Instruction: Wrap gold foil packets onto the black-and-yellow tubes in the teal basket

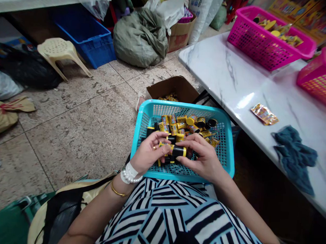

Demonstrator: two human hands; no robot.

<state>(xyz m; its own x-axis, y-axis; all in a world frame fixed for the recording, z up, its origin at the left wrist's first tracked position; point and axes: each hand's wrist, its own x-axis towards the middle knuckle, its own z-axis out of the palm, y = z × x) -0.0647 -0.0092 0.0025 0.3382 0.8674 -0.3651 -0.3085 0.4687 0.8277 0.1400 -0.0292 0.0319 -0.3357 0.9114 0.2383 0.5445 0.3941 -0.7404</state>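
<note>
Perhaps the left hand [148, 152] and right hand [204, 158], fingertips closed on a small black-and-yellow cylinder [178, 151] above the turquoise perforated plastic basket [231, 150], could lose it among the yellow-wrapped tubes [174, 129] inside that basket if either light pinch slackened.

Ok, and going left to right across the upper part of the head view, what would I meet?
Cream stool → grey-green sack → white printed sack → pink basket holding yellow items.
</note>
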